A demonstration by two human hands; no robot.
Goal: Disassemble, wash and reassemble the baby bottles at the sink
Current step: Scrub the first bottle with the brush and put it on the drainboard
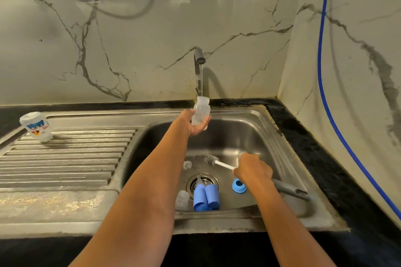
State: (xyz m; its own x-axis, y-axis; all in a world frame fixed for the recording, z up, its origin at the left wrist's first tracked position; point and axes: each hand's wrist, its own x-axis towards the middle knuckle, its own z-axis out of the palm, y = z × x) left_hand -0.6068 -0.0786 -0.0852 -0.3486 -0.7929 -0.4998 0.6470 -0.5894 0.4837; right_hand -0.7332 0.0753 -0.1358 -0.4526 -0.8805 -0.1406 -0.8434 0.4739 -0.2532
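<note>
My left hand holds a clear bottle body upright under the running tap, its mouth foamy. My right hand grips the white handle of a bottle brush, whose grey bristle head rests low in the sink. On the sink floor lie two blue caps over the drain, a blue collar ring, a clear teat and another clear piece. A second bottle with a printed label stands upside down on the drainboard.
The ribbed steel drainboard lies to the left. A grey handle lies in the sink's right corner. Black countertop borders the sink. A blue hose hangs down the right marble wall; cables hang at top left.
</note>
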